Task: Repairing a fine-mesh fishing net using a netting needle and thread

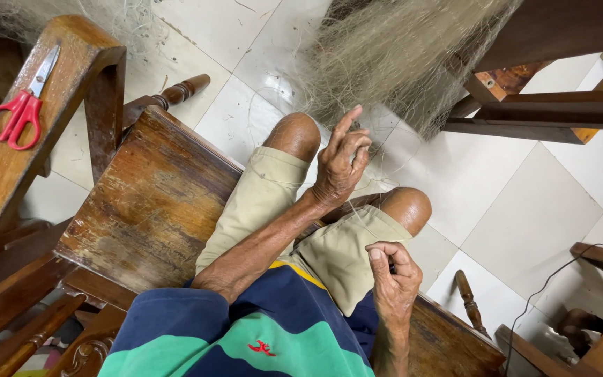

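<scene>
Pinching fishing net [399, 56], left hand [343, 164]; right hand [393, 279] fisted.

Scissors [17, 105] lie on the armrest [8, 160] left of the bench [151, 202]; netting [399, 56] hangs ahead.

No packages, labels, signs or screens show anywhere in this view — nothing boxed, wrapped, posted or lit.
</scene>
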